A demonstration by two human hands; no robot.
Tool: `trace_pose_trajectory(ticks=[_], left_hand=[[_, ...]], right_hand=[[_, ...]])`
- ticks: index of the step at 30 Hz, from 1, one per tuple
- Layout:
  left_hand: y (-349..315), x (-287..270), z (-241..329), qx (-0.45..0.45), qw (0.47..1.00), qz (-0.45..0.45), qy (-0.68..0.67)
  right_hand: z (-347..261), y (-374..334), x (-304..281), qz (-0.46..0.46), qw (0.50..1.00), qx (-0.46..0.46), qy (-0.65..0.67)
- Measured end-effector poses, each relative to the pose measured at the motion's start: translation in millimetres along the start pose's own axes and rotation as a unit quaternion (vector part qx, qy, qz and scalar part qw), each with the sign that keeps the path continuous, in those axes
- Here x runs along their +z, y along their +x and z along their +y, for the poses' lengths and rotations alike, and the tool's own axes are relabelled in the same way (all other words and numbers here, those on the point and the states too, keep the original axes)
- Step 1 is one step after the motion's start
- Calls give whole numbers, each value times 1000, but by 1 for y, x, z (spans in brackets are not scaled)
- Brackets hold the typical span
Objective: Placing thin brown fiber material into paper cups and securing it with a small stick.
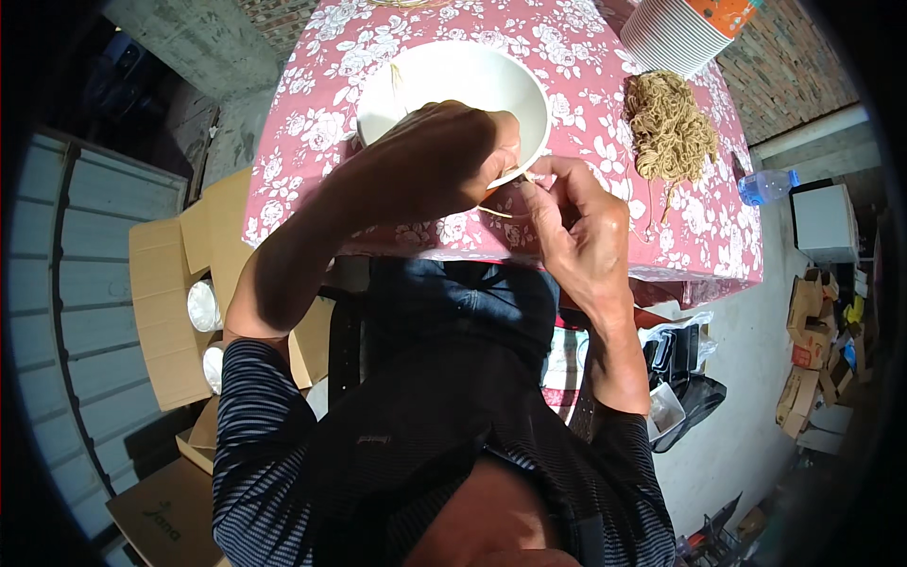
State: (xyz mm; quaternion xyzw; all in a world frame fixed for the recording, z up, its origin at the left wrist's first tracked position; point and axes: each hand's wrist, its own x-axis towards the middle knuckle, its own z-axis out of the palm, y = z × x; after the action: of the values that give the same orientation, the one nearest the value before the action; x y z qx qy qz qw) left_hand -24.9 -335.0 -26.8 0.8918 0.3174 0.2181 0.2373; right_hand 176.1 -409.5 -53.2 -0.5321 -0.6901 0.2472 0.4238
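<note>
A round white tub (453, 71) stands tilted toward me at the table's near middle, a strip of orange showing below its rim. My left hand (487, 156) reaches across its mouth and is closed at the near rim; its fingertips are mostly hidden. Just outside that rim, my right hand (581, 213) pinches thumb and forefinger on a thin tan string. A loose end of string (494, 212) sticks out below the tub toward the left. Another piece of string (396, 80) shows at the tub's far left wall.
A pink floral tablecloth (321, 104) covers the table. To the right lies a tangled heap of tan string (669, 128), with a stack of white tubs (675, 38) behind it. A plastic bottle (767, 187) is beyond the right edge. Cardboard boxes (165, 302) stand on the left.
</note>
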Motion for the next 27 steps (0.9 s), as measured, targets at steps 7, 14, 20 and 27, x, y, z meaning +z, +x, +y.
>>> trace_pose_trajectory(ticks=[7, 14, 20, 27], left_hand=[[-2, -3, -5, 9, 1000, 1, -25], [-6, -13, 9, -28, 995, 10, -91], [-5, -11, 1, 32, 996, 56, -60], [-2, -10, -9, -9, 1000, 5, 2]], right_hand=[[-2, 0, -2, 30, 998, -52, 35], [-5, 8, -1, 1, 1000, -9, 10], [-2, 16, 5, 3, 993, 50, 103], [2, 7, 1, -37, 987, 72, 139]])
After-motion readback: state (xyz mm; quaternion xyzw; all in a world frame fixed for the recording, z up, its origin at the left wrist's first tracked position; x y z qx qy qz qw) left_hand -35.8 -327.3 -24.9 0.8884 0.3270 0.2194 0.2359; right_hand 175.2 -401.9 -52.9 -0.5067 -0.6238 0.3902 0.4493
